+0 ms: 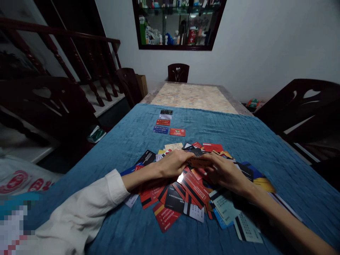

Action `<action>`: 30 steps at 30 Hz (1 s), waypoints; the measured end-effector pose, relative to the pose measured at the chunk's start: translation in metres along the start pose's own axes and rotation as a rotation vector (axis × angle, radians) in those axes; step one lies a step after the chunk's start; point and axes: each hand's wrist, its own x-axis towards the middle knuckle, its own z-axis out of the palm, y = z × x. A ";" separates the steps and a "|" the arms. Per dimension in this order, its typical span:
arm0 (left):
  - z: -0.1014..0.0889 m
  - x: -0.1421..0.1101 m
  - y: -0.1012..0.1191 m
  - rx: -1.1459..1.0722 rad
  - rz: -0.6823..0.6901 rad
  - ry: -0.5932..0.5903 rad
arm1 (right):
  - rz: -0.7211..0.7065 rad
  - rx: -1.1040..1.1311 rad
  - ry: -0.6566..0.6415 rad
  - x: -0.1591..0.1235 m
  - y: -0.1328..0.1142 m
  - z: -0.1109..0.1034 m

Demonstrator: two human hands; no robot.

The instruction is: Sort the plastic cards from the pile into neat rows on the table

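Note:
Over a spread heap of plastic cards, both of my hands meet at the middle. Between my left hand point(174, 163) and my right hand point(224, 171) is an orange-brown card point(199, 162), with fingers closed on its two ends. Whether more than one card is in the grip, I cannot tell. Around and below the hands lie many overlapping cards: a red card with a dark stripe point(195, 187), a black card point(174, 199), a red card point(166, 216) nearest me, and a pale green card point(224, 204). My hands hide the heap's centre.
Beyond the heap, several cards lie in a column, including a blue card point(160, 129), with a red card point(177, 132) beside it. A blue cloth point(119, 134) covers the near table. Dark wooden chairs point(305, 106) stand around it. A white plastic bag point(23, 177) is at left.

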 end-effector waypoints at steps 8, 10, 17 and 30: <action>0.002 0.000 0.000 -0.001 -0.005 0.002 | -0.019 -0.048 0.019 0.004 -0.006 0.000; 0.003 0.000 0.000 -0.006 -0.005 0.003 | -0.028 -0.058 0.021 0.004 -0.007 0.001; 0.006 -0.001 -0.002 -0.014 0.001 0.033 | -0.022 -0.104 0.009 0.000 -0.008 0.007; 0.007 -0.002 0.000 -0.054 -0.009 0.074 | 0.025 -0.136 -0.020 0.002 -0.015 0.004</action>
